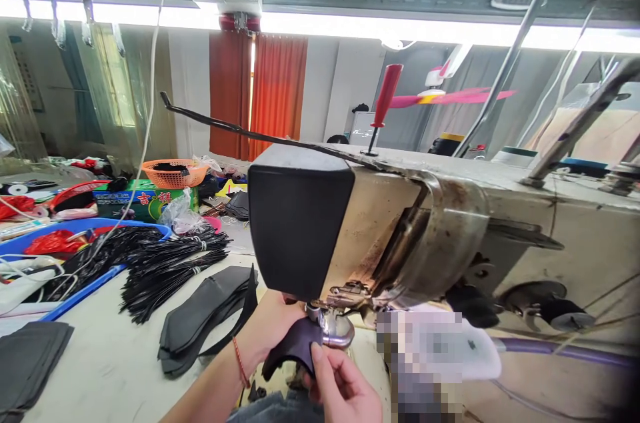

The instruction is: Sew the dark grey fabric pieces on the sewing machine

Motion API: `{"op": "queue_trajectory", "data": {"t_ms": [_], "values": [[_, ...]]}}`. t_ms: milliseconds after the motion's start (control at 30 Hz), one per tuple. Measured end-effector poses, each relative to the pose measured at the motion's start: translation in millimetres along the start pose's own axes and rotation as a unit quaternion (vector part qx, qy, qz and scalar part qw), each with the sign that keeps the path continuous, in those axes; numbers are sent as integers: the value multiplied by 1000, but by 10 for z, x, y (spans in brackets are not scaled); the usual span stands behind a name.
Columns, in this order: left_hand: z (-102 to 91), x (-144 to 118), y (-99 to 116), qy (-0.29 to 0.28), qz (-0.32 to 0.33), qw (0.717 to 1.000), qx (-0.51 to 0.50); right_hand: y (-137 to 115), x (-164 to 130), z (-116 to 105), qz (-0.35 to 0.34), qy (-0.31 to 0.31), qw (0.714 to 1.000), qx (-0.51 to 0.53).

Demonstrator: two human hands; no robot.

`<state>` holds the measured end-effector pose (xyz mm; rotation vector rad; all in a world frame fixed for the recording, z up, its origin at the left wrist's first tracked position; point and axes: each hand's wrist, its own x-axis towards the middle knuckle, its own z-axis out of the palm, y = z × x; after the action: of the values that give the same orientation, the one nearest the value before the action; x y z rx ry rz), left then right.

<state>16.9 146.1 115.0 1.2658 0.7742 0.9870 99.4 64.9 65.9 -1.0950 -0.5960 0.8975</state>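
Note:
A curved black piece (294,347), perhaps leather or similar sheet material, is at the needle area of the sewing machine (380,229). My left hand (274,321) grips its upper left side, fingers partly hidden behind the piece and beneath the machine head. With thumb and bent fingers, my right hand (345,384) pinches the piece's lower right edge. Just beside my hands is a rounded metal part (340,331) of the machine. Left of my left forearm lies a stack of black cut pieces (200,319), with a thin black strip (240,316) against it.
Bundles of black strips (165,263) and another black stack (30,359) lie on the table (115,369). A blue tray (100,286) holds bags. A red-handled screwdriver (386,96) stands on the machine. A white lamp-like object (480,349), partly pixelated, sits right of my hands.

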Motion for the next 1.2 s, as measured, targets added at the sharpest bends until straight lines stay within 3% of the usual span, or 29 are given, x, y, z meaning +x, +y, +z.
{"op": "queue_trajectory", "data": {"t_ms": [567,767,900,1067,1200], "values": [[-85,11,-8,-7,28,996,89,8,-45,-26,-12,-2,999,-43],[-153,-56,83,4,117,953,279,81,-22,-82,-41,-14,995,-87],[-154,-75,82,12,140,938,317,125,-1,-107,-60,-26,992,-104],[-164,-77,93,-47,116,946,299,215,-17,-141,-73,-39,990,-117],[-195,-210,151,-42,97,935,340,305,-98,-243,-79,-57,986,-134]]}}
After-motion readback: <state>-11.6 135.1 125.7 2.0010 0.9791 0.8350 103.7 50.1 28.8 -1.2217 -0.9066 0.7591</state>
